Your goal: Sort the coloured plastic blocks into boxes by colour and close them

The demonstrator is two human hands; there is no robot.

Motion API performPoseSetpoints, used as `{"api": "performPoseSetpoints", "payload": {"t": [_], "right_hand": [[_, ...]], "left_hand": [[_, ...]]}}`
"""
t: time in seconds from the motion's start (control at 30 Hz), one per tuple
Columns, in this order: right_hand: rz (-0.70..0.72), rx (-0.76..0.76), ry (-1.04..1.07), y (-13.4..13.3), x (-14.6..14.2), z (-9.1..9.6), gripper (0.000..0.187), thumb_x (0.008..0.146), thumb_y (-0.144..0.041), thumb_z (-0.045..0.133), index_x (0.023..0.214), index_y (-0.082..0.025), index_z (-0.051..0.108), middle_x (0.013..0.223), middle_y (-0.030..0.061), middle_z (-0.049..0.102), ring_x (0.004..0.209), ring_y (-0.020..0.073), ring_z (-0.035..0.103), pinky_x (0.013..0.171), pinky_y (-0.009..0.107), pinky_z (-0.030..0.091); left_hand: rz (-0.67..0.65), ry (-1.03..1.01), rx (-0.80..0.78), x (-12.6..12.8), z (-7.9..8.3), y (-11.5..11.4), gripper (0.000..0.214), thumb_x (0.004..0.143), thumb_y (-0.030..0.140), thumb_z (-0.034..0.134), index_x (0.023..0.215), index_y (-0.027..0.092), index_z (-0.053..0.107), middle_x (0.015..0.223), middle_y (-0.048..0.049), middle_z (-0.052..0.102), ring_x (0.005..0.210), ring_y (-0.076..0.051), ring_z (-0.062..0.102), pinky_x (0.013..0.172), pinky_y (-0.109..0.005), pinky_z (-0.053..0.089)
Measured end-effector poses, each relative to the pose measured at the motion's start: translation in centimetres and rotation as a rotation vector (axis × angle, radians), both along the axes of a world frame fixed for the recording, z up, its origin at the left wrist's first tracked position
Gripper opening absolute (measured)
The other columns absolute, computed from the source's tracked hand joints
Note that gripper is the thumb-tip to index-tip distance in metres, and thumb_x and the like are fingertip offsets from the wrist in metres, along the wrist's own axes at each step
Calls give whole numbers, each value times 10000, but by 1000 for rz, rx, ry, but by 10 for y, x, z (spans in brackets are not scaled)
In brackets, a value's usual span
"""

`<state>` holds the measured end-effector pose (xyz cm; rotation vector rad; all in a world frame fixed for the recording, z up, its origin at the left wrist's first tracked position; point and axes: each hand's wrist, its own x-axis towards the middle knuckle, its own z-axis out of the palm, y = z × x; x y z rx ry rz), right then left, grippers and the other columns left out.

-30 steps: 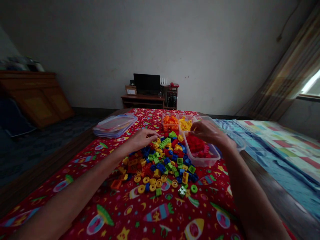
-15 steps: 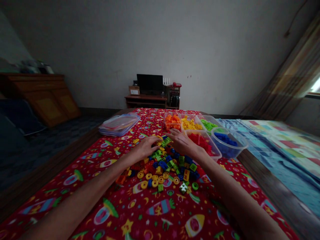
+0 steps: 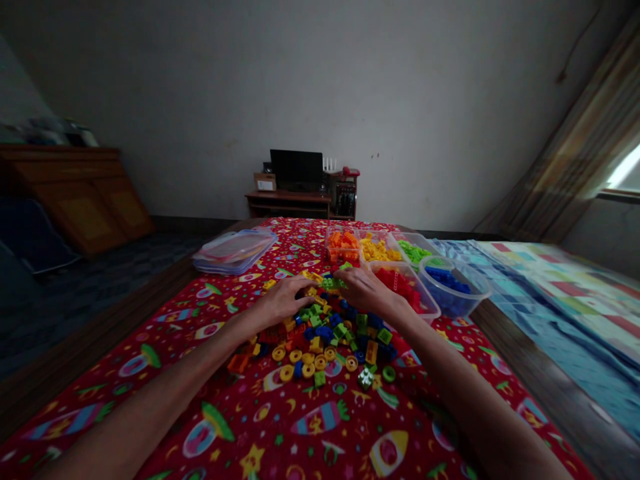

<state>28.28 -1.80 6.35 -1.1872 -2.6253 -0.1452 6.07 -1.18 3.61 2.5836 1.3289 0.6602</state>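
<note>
A pile of mixed toy building bricks (image 3: 325, 331) in green, blue, yellow and orange lies on the red patterned cloth (image 3: 320, 457). At the pile's far left side is my left hand (image 3: 286, 297), its thumb and curved fingers apart. Yellow bricks (image 3: 312, 276) show just beyond those fingertips. My right hand (image 3: 364, 288) is over the far right side, fingers bent down and closed. A green brick (image 3: 345, 266) shows at its fingertips, partly hidden by them. Several yellow wheel-like rings (image 3: 308, 370) lie at the near edge of the pile.
Right of the pile stand clear tubs of orange bricks (image 3: 343, 244), yellow bricks (image 3: 380, 250), green bricks (image 3: 414, 252) and red bricks (image 3: 400, 283). A round tub (image 3: 453, 303) holds blue ones. Stacked plastic lids (image 3: 235, 252) lie at left. A bed (image 3: 565, 293) adjoins the table's right side.
My left hand has shifted slightly left, with a wider gap between thumb and fingers. My right hand has dipped its fingers, and a green brick now shows at their tips.
</note>
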Motion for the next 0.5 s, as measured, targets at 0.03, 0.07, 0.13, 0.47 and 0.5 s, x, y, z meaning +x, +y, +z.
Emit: {"api": "performPoseSetpoints", "payload": {"t": [0.03, 0.07, 0.13, 0.47, 0.5], "right_hand": [[-3, -4, 5, -1, 2, 2, 322, 808, -122, 480, 1110, -132, 589, 949, 114, 655, 809, 165, 566, 688, 263, 402], [-14, -12, 4, -2, 4, 5, 326, 799, -133, 496, 1111, -133, 591, 942, 112, 656, 791, 163, 563, 668, 259, 395], [-58, -15, -1, -2, 10, 12, 306, 796, -171, 513, 1085, -138, 608, 893, 103, 663, 737, 157, 558, 618, 254, 371], [-749, 132, 84, 78, 109, 50, 316, 829, -306, 487, 1040, -170, 680, 1007, 147, 688, 871, 237, 633, 662, 277, 425], [-809, 111, 71, 89, 120, 53, 317, 827, -297, 492, 1029, -148, 686, 1021, 168, 682, 890, 254, 635, 673, 290, 436]], "left_hand": [[-3, 6, -11, 0, 0, -1, 327, 803, 314, 562, 1094, 196, 653, 1088, -76, 683, 987, -217, 620, 911, -335, 463], [-6, 11, -19, -1, 0, -1, 326, 802, 317, 564, 1091, 198, 655, 1081, -74, 686, 977, -215, 623, 903, -331, 467], [-4, 11, -17, -2, -2, 0, 347, 792, 319, 571, 1112, 207, 647, 1103, -70, 681, 993, -218, 620, 908, -331, 465], [-18, 35, -54, -6, 11, -2, 309, 774, 257, 566, 1059, 212, 675, 1088, -69, 686, 971, -208, 629, 884, -302, 470], [-21, 46, -59, -7, 11, -3, 302, 780, 262, 562, 1053, 206, 677, 1074, -72, 687, 964, -208, 630, 884, -299, 467]]}}
